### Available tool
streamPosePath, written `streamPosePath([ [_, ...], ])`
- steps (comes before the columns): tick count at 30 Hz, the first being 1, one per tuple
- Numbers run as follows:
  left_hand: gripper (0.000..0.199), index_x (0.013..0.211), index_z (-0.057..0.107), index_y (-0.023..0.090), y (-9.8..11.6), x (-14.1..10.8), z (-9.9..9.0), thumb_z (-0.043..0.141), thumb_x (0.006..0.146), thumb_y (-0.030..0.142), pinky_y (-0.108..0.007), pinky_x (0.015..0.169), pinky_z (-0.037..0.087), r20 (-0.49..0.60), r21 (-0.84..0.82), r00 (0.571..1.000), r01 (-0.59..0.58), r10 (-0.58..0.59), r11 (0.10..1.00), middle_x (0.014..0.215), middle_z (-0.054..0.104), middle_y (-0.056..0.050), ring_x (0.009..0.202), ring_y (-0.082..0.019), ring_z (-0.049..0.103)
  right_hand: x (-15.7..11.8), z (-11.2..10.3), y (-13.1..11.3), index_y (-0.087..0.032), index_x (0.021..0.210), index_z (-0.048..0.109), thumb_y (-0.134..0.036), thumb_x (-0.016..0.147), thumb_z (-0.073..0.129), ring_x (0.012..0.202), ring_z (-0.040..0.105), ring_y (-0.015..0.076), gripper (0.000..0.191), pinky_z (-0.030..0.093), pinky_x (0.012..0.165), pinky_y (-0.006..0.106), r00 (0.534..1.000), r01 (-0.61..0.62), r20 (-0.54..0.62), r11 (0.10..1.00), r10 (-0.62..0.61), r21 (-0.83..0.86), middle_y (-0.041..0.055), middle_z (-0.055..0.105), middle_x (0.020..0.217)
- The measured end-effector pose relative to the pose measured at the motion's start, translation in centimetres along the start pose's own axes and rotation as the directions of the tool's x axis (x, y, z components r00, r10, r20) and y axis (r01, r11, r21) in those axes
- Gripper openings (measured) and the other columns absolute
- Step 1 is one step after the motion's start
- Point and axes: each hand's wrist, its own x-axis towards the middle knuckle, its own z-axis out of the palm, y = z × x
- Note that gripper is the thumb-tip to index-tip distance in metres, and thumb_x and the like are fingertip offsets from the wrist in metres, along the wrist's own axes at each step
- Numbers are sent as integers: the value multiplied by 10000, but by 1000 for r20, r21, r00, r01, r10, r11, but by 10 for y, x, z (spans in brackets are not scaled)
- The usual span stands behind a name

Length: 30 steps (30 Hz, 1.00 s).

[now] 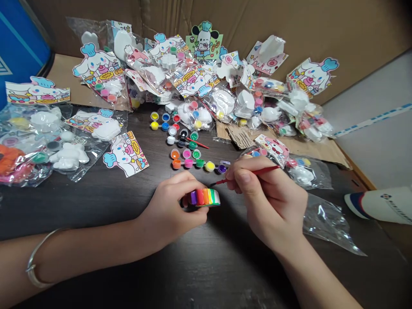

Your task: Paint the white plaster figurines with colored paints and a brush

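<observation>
My left hand (180, 199) pinches a small figurine (206, 197) between thumb and fingers. Purple, red, orange, yellow and green stripes run across it, and its right end is white. My right hand (267, 197) grips a red paintbrush (222, 181) like a pen. The dark bristle tip is at the figurine's upper edge; I cannot tell whether it touches. Just beyond the hands stand open paint pots in joined strips, among them an orange pot (176, 163), a yellow pot (210, 166) and a purple pot (222, 168).
Clear bags with white figures and paint pots (193, 113) pile along the back, against cardboard (273, 17). More bags (69, 154) lie at left. A second red brush (202, 146) rests by the pots. A paper cup (380, 205) lies sideways at right, near an opened plastic bag (331, 221).
</observation>
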Motion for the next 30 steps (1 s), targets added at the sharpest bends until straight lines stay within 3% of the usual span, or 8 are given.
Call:
streamPosePath([
  [4,120,637,600,180,-1,0,0,571,666,68,-231,587,425,6,-2,1000,9,-9,1000,685,561,16,642,-122,530,1,-2,-3,-223,793,578,-162,926,483,567,504,106,175,385,467,246,996,-70,-55,992,76,104,-9,539,669],
  [9,114,656,614,173,-1,0,0,574,670,68,-235,589,428,-6,-3,1000,12,-12,1000,691,564,8,650,-127,536,2,-5,-6,-212,756,566,-202,929,497,522,481,93,186,381,446,232,995,-101,27,981,98,167,-20,512,621],
  [20,123,629,593,174,0,0,1,580,666,57,-235,580,415,5,-3,1000,19,-19,1000,689,560,6,655,-132,533,2,-6,-6,-221,764,540,-201,936,464,550,476,112,189,395,471,232,991,-75,119,993,64,95,-12,513,636],
  [30,123,634,593,168,0,-1,1,576,668,51,-236,600,423,7,13,1000,5,-5,1000,691,557,6,657,-129,537,2,-3,-3,-211,785,520,-149,927,465,572,475,93,164,397,515,221,995,-18,96,1000,16,14,-29,521,669],
])
